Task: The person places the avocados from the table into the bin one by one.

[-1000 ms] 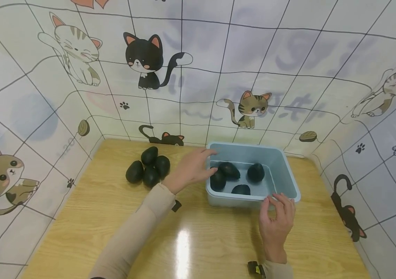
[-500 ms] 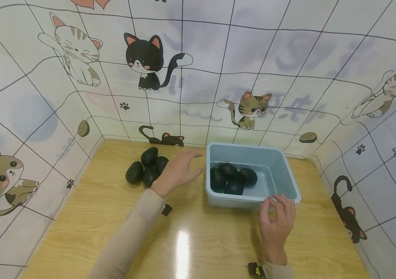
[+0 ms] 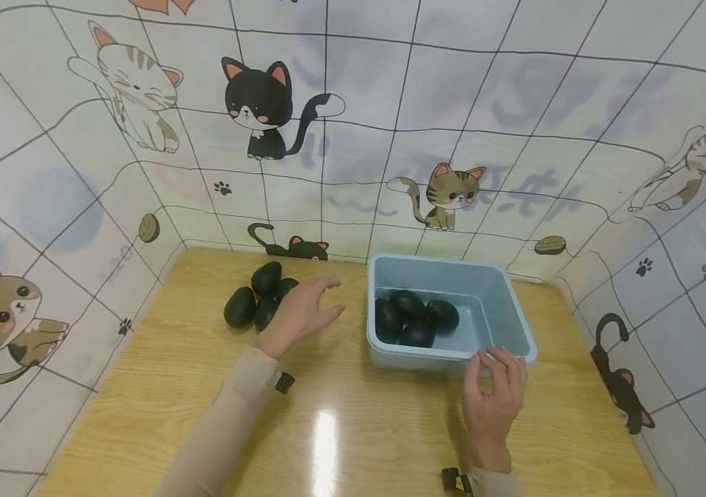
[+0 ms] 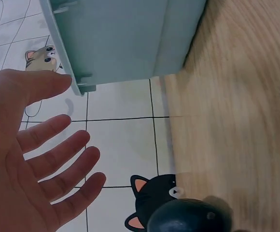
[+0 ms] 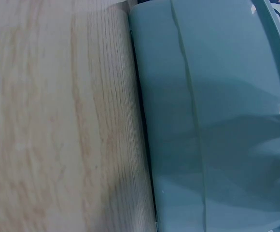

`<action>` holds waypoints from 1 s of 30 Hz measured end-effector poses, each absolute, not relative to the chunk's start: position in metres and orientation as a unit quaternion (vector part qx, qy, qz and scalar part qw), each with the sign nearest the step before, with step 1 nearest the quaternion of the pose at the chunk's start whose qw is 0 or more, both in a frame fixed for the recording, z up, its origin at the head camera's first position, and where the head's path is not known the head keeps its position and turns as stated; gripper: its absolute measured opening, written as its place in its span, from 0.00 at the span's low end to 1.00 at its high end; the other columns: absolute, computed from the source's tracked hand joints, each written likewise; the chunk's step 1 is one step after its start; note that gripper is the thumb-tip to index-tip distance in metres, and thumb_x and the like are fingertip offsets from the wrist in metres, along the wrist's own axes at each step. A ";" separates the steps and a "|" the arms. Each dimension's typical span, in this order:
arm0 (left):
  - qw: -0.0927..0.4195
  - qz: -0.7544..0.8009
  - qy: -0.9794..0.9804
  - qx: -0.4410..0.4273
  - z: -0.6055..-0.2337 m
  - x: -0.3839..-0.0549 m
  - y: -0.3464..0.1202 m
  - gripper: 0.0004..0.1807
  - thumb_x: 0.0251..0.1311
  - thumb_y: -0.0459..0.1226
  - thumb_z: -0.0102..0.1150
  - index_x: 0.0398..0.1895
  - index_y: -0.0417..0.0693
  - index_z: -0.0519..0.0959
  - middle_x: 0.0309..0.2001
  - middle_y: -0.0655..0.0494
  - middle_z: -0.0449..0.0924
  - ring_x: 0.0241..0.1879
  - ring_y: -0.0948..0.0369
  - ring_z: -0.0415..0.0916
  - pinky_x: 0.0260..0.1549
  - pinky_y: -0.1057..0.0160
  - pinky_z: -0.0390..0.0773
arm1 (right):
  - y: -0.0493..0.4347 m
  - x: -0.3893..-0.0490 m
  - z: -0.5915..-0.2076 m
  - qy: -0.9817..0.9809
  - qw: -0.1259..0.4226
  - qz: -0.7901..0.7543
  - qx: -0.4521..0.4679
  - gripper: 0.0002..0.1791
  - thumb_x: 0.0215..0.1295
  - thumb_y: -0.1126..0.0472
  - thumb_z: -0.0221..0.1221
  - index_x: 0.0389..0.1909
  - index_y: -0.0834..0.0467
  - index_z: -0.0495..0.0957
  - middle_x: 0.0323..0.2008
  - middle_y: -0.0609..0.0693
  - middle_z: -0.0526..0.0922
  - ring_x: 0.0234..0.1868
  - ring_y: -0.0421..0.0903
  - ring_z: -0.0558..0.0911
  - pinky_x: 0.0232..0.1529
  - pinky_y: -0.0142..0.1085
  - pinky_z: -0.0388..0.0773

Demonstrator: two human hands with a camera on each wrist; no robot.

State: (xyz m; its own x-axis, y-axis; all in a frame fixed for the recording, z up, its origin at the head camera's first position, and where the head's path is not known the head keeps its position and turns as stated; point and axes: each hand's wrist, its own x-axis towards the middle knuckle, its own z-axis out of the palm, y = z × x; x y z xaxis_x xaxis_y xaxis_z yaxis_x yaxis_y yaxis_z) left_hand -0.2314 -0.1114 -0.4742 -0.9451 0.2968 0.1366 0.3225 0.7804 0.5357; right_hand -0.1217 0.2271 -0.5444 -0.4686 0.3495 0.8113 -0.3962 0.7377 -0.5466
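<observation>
1. We see eight dark avocado-like fruits. Four desk fruits (image 3: pixel 239 308) sit bunched and touching on the left of the desk (image 3: pixel 377 428); four bin fruits (image 3: pixel 442 315) lie together toward the left end of the pale blue bin (image 3: pixel 417 360).
2. Our left hand (image 3: pixel 299 314) hovers between the bunch and the bin, holding nothing. In the left wrist view its fingers are spread and slightly bent, with the thumb well apart from them.
3. Our right hand (image 3: pixel 495 393) is at the bin's near rim, toward the right corner. Its fingers are bent, and thumb and forefinger appear to pinch the rim; the right wrist view shows mostly the outer wall and desk.
4. We judge each fruit to be fairly light yet solid, firm under a smooth skin that might slide or roll, and liable to bruise if squeezed hard or dropped.
5. We would take a fruit around its widest part, thumb opposite fingers, choosing one on the bunch's outer side, where its neighbours leave room.
6. The bin looks light and fairly stiff, so its rim seems the natural place to hold it.
</observation>
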 end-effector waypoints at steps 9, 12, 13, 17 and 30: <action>0.008 -0.301 -0.943 -0.142 -0.485 -0.225 -0.118 0.29 0.71 0.51 0.65 0.72 0.52 0.78 0.72 0.51 0.78 0.69 0.47 0.78 0.64 0.43 0.80 | 0.227 -0.123 -0.543 -0.771 0.525 0.360 0.019 0.03 0.59 0.75 0.67 0.34 0.73 0.85 0.43 0.71 0.86 0.54 0.72 0.81 0.71 0.76 0.62; 0.010 -0.303 -0.943 -0.134 -0.488 -0.224 -0.121 0.29 0.71 0.52 0.65 0.72 0.53 0.78 0.71 0.52 0.79 0.69 0.48 0.78 0.63 0.43 0.81 | 0.227 -0.123 -0.542 -0.768 0.527 0.362 0.020 0.03 0.59 0.75 0.66 0.33 0.73 0.85 0.43 0.71 0.86 0.54 0.72 0.81 0.71 0.76 0.62; 0.010 -0.305 -0.943 -0.131 -0.490 -0.224 -0.122 0.29 0.71 0.51 0.66 0.72 0.53 0.78 0.71 0.52 0.79 0.68 0.48 0.78 0.63 0.43 0.81 | 0.227 -0.122 -0.542 -0.769 0.527 0.362 0.020 0.03 0.59 0.75 0.66 0.33 0.73 0.85 0.43 0.71 0.86 0.54 0.72 0.81 0.71 0.76 0.62; 0.013 -0.316 -0.940 -0.124 -0.494 -0.224 -0.126 0.29 0.71 0.51 0.66 0.71 0.52 0.78 0.70 0.52 0.80 0.66 0.48 0.80 0.61 0.43 0.82 | 0.226 -0.121 -0.541 -0.769 0.528 0.361 0.019 0.04 0.60 0.74 0.66 0.33 0.74 0.84 0.43 0.71 0.86 0.54 0.72 0.81 0.71 0.76 0.62; 0.017 -0.362 -0.928 -0.089 -0.507 -0.216 -0.141 0.29 0.72 0.51 0.65 0.72 0.50 0.78 0.65 0.46 0.82 0.57 0.46 0.81 0.57 0.43 0.80 | 0.226 -0.121 -0.542 -0.765 0.532 0.362 0.025 0.05 0.63 0.72 0.66 0.33 0.73 0.85 0.43 0.70 0.86 0.53 0.72 0.80 0.73 0.71 0.63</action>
State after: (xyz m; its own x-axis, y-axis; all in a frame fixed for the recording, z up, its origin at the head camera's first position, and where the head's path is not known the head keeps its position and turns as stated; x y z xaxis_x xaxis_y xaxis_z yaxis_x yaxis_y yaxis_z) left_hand -0.2163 -0.1406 -0.5066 -0.9836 0.1526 0.0962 0.1774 0.7226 0.6681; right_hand -0.1215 0.2260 -0.5422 -0.4322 0.3459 0.8328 -0.4237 0.7373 -0.5262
